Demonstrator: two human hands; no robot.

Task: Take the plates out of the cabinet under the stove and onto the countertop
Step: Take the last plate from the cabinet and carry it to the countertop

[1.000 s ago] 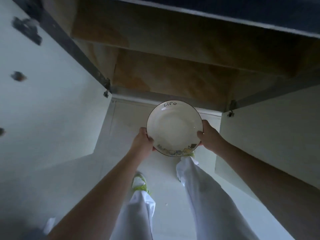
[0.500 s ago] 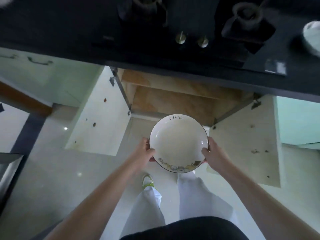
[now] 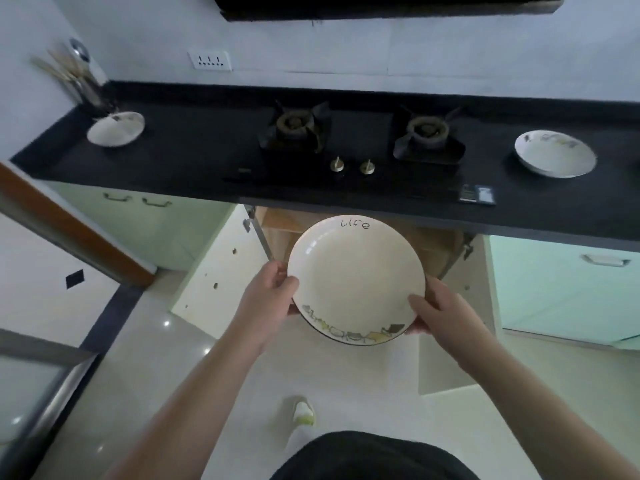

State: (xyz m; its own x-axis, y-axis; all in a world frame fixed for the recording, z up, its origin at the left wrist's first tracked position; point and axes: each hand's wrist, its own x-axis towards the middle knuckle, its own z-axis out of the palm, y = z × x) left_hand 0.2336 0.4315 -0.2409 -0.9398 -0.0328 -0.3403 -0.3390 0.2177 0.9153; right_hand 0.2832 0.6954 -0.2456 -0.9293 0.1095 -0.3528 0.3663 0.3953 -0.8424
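A black countertop (image 3: 194, 157) spans the upper frame, a plate at its left (image 3: 115, 128) and one at its right (image 3: 554, 153). At centre, I hold a third plate (image 3: 356, 279), below the counter's level, before the open cabinet (image 3: 429, 242), left hand (image 3: 268, 299) and right hand (image 3: 441, 311) gripping opposite rims. Its far rim could clip the counter edge if lifted too low.

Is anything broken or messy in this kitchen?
Nothing looks broken or spilled. Both cabinet doors under the stove hang open, but only because the plates are coming out. Two plates sit flat on the countertop, and both hands hold a third.
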